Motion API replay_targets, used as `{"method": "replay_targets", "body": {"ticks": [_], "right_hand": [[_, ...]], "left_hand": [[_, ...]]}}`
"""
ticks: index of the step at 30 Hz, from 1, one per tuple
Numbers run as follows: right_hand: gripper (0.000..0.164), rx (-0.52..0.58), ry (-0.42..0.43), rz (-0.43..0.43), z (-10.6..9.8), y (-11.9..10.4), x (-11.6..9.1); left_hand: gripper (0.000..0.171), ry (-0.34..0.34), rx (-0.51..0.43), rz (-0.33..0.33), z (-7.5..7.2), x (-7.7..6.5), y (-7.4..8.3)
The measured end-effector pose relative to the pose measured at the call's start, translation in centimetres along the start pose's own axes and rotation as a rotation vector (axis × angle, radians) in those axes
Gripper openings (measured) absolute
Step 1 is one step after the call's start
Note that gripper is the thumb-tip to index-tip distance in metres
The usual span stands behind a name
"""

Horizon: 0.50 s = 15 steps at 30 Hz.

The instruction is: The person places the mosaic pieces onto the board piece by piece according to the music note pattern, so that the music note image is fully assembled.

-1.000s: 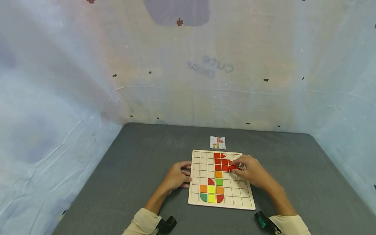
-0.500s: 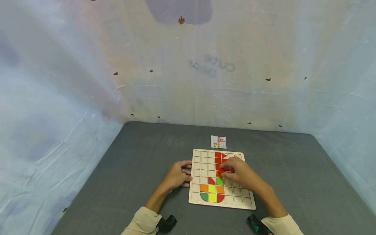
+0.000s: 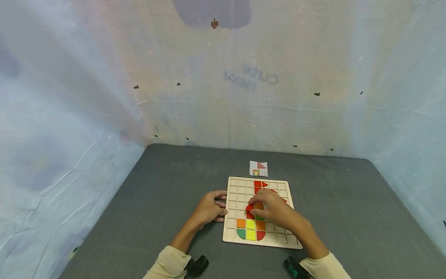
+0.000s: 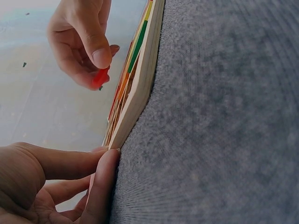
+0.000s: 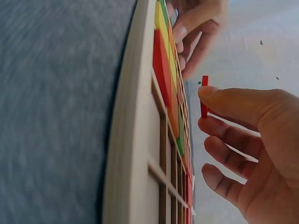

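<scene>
Right of centre on the grey surface lies a wooden grid board (image 3: 289,236) partly filled with coloured tiles. My right hand (image 3: 273,209) is above it, pinching a small red tile (image 3: 249,208) between thumb and finger. That tile looks rounded on one side in the head view and stands edge-on, off the board, in the right wrist view (image 5: 204,95). My left hand (image 3: 208,209) rests its thumb and fingertips against the board's left edge. Yellow (image 3: 251,235), orange (image 3: 241,223), green and red tiles sit in the grid; my right hand hides some.
A small printed card (image 3: 258,169) with a coloured grid pattern lies just behind the board. Grey cloth (image 3: 174,174) covers the surface, and a pale patterned curtain (image 3: 223,124) hangs at the back and sides.
My right hand has moved left and toward me across the board, from the red tiles on the right, carrying the red tile. My left hand stays at the edge.
</scene>
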State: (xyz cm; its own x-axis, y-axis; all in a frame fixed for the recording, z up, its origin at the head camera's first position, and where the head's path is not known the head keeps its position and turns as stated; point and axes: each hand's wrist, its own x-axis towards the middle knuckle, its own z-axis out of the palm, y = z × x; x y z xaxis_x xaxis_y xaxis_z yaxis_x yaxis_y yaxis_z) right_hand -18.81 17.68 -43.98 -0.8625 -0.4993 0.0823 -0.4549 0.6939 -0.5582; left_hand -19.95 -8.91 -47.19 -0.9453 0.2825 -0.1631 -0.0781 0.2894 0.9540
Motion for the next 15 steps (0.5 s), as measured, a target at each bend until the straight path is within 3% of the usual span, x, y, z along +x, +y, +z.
{"method": "replay_targets", "body": {"ticks": [15], "right_hand": [[0.018, 0.021, -0.069, 0.000, 1.2, -1.4, 0.9]], "left_hand": [[0.066, -0.005, -0.011, 0.001, -0.1, 0.0, 0.0]]}}
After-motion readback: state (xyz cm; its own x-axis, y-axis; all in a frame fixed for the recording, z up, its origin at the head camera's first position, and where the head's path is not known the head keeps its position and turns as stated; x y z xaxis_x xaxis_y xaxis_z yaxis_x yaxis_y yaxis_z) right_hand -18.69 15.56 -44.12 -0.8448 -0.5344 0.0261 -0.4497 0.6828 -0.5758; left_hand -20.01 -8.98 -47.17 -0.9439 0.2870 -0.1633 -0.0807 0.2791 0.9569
